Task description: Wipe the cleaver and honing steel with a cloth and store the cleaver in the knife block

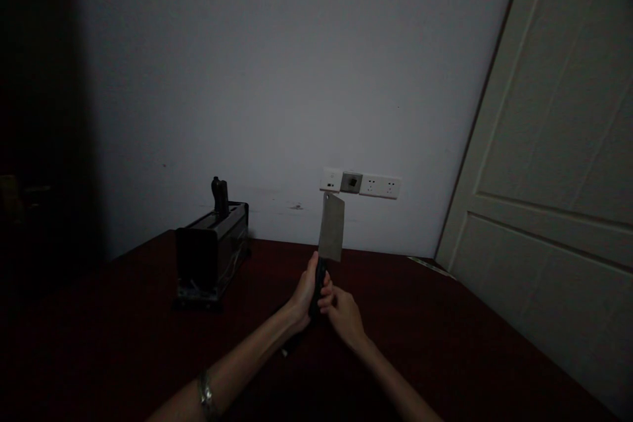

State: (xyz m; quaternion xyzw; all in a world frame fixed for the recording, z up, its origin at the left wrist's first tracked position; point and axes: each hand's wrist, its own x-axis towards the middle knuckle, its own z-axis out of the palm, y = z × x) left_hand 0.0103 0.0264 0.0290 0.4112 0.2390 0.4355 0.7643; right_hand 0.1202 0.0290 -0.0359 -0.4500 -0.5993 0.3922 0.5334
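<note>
both forearms [252, 359] extend upward from the lower edge of the view; a shiny bracelet [206, 395] encircles the left one. the left hand [302, 293] is closed around the black handle [318, 290] of a cleaver [331, 227]. the cleaver is held near the middle of the view, above the dark red table [420, 330], with its broad grey blade pointing up and tilted slightly to the right. a small hole is visible near the top of the blade. the right hand [346, 316] is positioned at the right of the handle, fingers curled narrow; whether they grip the handle or only meet the left fingers cannot be told.

a dark object [293, 344] with a pale tip lies partly hidden beneath the left forearm; its type cannot be determined. a black and grey holder [198, 260] stands on the table, to the left of the hands, with dark handles [220, 196] projecting from its top. behind the blade, sockets [380, 186] are mounted on the wall [271, 79].
</note>
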